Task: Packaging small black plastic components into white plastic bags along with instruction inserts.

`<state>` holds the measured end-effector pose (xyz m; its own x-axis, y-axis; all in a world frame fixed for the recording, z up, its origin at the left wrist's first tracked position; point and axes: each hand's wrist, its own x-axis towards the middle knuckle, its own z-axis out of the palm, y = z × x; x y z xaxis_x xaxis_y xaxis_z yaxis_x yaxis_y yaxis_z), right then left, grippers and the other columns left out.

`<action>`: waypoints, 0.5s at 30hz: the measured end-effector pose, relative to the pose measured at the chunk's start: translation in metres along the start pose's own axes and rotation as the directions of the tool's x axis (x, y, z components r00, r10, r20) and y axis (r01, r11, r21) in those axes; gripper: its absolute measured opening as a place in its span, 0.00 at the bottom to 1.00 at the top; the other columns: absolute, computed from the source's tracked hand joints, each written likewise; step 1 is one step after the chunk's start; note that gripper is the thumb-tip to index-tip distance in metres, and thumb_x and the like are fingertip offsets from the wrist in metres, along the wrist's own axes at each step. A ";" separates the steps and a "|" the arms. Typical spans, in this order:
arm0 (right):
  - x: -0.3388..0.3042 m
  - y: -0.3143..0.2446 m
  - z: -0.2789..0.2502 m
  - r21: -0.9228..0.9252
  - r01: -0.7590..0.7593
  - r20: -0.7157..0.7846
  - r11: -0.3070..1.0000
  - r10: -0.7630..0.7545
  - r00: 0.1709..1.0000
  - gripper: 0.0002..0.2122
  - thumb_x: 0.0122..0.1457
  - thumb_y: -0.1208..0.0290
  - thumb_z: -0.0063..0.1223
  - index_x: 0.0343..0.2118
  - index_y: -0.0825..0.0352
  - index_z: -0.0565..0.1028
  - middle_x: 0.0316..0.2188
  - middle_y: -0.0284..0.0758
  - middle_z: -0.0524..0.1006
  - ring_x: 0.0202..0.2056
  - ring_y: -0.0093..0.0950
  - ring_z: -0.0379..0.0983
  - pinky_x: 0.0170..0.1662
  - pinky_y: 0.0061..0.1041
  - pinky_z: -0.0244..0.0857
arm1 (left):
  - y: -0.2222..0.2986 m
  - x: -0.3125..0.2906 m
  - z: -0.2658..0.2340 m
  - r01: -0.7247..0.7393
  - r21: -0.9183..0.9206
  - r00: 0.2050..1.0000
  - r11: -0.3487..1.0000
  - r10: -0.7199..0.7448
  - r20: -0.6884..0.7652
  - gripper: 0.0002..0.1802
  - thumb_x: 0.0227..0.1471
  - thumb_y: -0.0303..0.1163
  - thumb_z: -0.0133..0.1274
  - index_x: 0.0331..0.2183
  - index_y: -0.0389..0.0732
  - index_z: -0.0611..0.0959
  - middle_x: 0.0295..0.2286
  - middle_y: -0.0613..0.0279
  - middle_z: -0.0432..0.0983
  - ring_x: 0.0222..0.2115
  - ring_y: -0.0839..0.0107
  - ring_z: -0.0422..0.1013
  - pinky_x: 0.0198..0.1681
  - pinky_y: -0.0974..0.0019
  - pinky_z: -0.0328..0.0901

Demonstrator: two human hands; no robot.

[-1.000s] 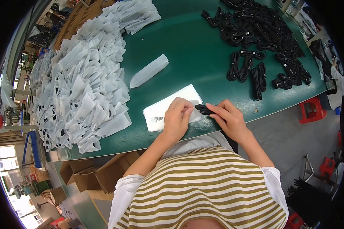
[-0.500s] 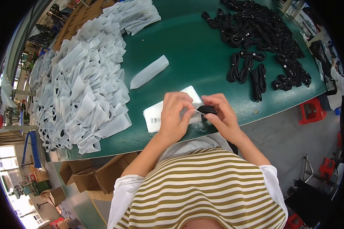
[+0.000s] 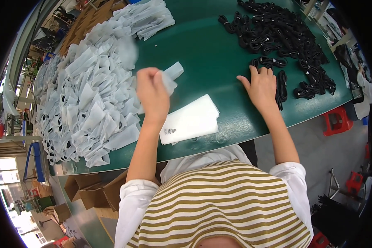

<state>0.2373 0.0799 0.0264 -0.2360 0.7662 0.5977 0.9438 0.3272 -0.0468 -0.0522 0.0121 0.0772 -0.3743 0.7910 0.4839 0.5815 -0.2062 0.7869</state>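
My left hand [image 3: 154, 93], smeared a little by motion, is closed in a fist over the near edge of the bag pile. A translucent white bag [image 3: 168, 84] pokes out beside its fingers; the hand hides the rest. Behind it lies another narrow bag [image 3: 177, 69], flat on the table. My right hand [image 3: 262, 89] reaches out palm down, thumb and fingers apart, with its fingertips over coiled black cables [image 3: 273, 62]. Whether it touches them is hard to make out. Between my hands, near the table edge, rests a stack of flat white bags [image 3: 190, 122] with small dark print.
A large heap of filled translucent bags [image 3: 99, 91] covers the left side of the green table [image 3: 202, 53]. Many black cable bundles [image 3: 293, 33] spread over the far right. Cardboard boxes [image 3: 95, 192] stand below left, a red stool [image 3: 337, 120] at right.
My hands have parted. The left swung up and left to the bag pile; the right let go of the black cable and moved right to the cable coils. The white stack is uncovered.
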 end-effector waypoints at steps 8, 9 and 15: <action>-0.019 0.019 0.026 0.327 -0.171 0.182 0.929 0.116 0.976 0.18 0.58 0.71 0.57 0.51 0.69 0.73 0.30 0.37 0.76 0.33 0.31 0.73 0.37 0.29 0.68 | -0.014 -0.057 0.023 -0.363 0.063 0.854 0.929 0.305 0.422 0.15 0.46 0.24 0.61 0.38 0.36 0.77 0.37 0.48 0.72 0.39 0.47 0.68 0.44 0.54 0.64; -0.024 0.014 0.021 0.559 -0.391 0.363 0.731 0.209 0.908 0.19 0.58 0.72 0.56 0.52 0.70 0.71 0.31 0.36 0.76 0.33 0.29 0.73 0.37 0.27 0.68 | -0.008 -0.072 0.026 -0.384 0.017 0.817 0.923 0.331 0.472 0.14 0.45 0.24 0.60 0.37 0.36 0.77 0.36 0.49 0.72 0.39 0.49 0.68 0.43 0.54 0.64; -0.044 -0.022 -0.019 0.689 -0.714 0.724 -0.125 0.076 0.685 0.20 0.59 0.77 0.55 0.55 0.71 0.70 0.31 0.32 0.77 0.31 0.20 0.72 0.37 0.22 0.67 | -0.012 -0.097 0.042 -0.410 0.063 0.770 0.910 0.308 0.559 0.08 0.45 0.22 0.60 0.31 0.36 0.78 0.32 0.57 0.74 0.33 0.55 0.70 0.36 0.58 0.65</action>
<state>0.2314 0.0284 0.0159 -0.2579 0.9504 -0.1738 -0.1091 -0.2074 -0.9722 0.0073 -0.0376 0.0045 0.2948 0.8676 0.4005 0.7284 -0.4753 0.4935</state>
